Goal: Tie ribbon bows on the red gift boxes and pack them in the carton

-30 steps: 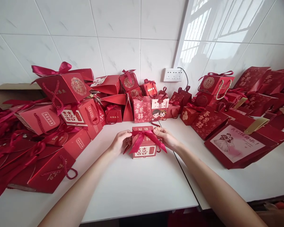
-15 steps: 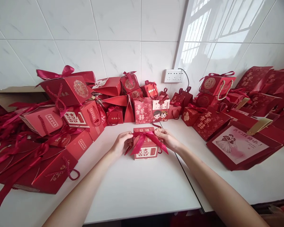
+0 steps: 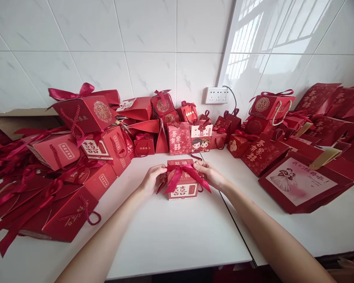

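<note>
Head view: almost nothing shifts over the last second, left hand (image 3: 153, 179) and right hand (image 3: 209, 173) pinching opposite sides of the red ribbon bow (image 3: 182, 168) atop the gift box (image 3: 181, 192) on the white table (image 3: 177, 239), bow-handling seemingly paused.

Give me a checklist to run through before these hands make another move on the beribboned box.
1. Left hand on the left end of the red bow: ok, fingers at the ribbon.
2. Right hand on the right end: ok, likewise.
3. Ribbon tails in front: ok, both slant down and outward.
4. Gift box resting on the white table, left of the seam: ok.
5. Knot tight: cannot tell from this view.
6. Back of the box: cannot tell, hidden.
</note>
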{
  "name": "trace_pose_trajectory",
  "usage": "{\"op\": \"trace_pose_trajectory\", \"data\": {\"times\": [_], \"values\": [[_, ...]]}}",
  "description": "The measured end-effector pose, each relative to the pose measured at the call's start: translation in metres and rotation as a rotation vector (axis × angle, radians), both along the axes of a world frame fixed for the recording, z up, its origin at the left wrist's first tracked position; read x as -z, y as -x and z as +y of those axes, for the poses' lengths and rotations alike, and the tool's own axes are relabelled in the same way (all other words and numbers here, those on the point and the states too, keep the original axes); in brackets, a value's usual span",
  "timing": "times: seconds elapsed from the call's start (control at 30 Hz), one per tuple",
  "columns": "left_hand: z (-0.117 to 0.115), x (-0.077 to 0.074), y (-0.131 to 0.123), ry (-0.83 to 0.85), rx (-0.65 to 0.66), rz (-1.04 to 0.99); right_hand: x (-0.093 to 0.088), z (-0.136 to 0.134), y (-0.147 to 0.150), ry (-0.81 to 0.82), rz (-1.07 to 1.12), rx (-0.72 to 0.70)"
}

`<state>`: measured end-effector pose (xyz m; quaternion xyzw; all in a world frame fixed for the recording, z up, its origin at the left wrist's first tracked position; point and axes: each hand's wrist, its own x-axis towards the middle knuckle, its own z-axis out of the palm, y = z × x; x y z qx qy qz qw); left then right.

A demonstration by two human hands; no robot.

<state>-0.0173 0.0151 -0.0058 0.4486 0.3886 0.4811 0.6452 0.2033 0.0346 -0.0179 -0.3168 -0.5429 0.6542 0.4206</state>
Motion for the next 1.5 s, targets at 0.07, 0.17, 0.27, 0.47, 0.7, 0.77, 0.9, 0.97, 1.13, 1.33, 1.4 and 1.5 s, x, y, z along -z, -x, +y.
{"op": "trace_pose_trajectory", "data": {"times": [0.07, 0.17, 0.27, 0.47, 0.7, 0.77, 0.9, 0.97, 1.13, 1.33, 1.4, 1.5], "values": [[0.0003, 0.0001, 0.0000, 0.003, 0.005, 0.001, 0.0002, 0.0000, 0.0001, 0.001, -0.002, 0.005], [0.0006, 0.0001, 0.0000, 0.004, 0.008, 0.002, 0.0005, -0.0002, 0.0002, 0.003, -0.004, 0.009], [0.0001, -0.0005, -0.0003, 0.004, 0.006, 0.001, 0.0001, -0.0008, 0.0002, 0.003, -0.003, 0.007], [-0.0012, -0.0011, -0.0005, 0.003, 0.003, 0.006, -0.0007, -0.0013, 0.0001, 0.004, -0.001, 0.001], [-0.0002, 0.0000, -0.0002, -0.005, -0.002, 0.004, 0.0006, -0.0003, 0.0001, 0.004, -0.001, 0.001], [-0.0004, -0.0004, -0.0003, -0.003, -0.003, 0.007, 0.0004, -0.0005, 0.0001, 0.004, 0.001, 0.002], [-0.0009, -0.0009, -0.0005, 0.002, 0.001, 0.006, -0.0004, -0.0012, 0.0002, 0.010, 0.001, 0.005], [-0.0010, -0.0007, -0.0005, -0.001, 0.000, 0.005, -0.0005, -0.0013, 0.0003, 0.011, -0.001, 0.008], [-0.0011, -0.0002, -0.0003, -0.003, 0.004, 0.002, -0.0001, -0.0013, 0.0010, 0.011, 0.000, 0.011], [-0.0010, -0.0007, -0.0003, -0.006, 0.007, 0.001, -0.0003, -0.0014, 0.0009, 0.008, -0.003, 0.012], [-0.0006, -0.0008, -0.0004, -0.006, 0.007, 0.002, -0.0005, -0.0012, 0.0006, 0.008, -0.006, 0.011], [-0.0007, -0.0018, -0.0008, -0.006, -0.001, 0.002, -0.0004, -0.0010, 0.0004, 0.007, -0.010, 0.012]]}}
